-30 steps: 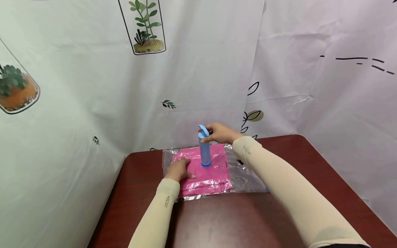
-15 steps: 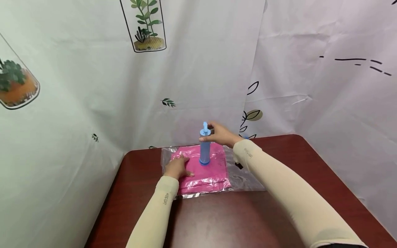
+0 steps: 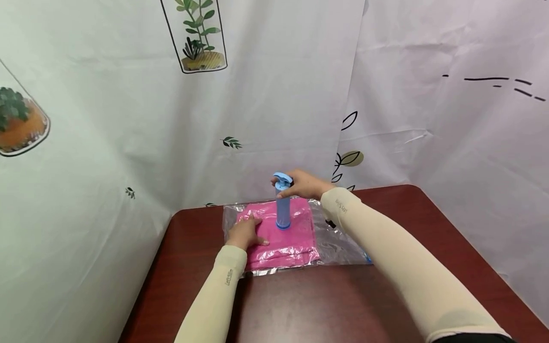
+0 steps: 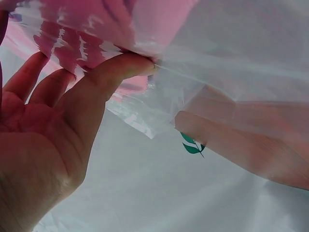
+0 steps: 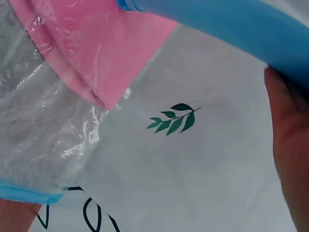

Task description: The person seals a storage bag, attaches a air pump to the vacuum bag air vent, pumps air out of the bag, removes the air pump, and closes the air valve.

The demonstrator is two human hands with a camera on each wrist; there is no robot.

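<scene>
A clear plastic storage bag [image 3: 343, 247] lies on the table with folded pink cloth [image 3: 296, 240] inside. Upright on the bag, over the cloth, stands a blue hand pump [image 3: 283, 209] with a see-through barrel and a light blue handle. My right hand [image 3: 306, 184] grips the pump near its top, thumb against the upper barrel and fingers at the handle. In the right wrist view the hand [image 5: 289, 130] is at the right edge against the blue barrel. My left hand [image 3: 244, 233] rests on the bag's left part, fingers spread over the plastic and cloth.
The dark red table [image 3: 309, 305] ends at a white printed curtain [image 3: 274, 105] behind and beside it. A blue zip strip [image 5: 29, 193] edges the bag's far right end. A small black piece [image 3: 330, 223] shows under my right sleeve.
The pump's handle has turned, showing end-on half a second ago and from its broad side now. My right hand's fingers shifted with it. The left hand and bag stay in place.
</scene>
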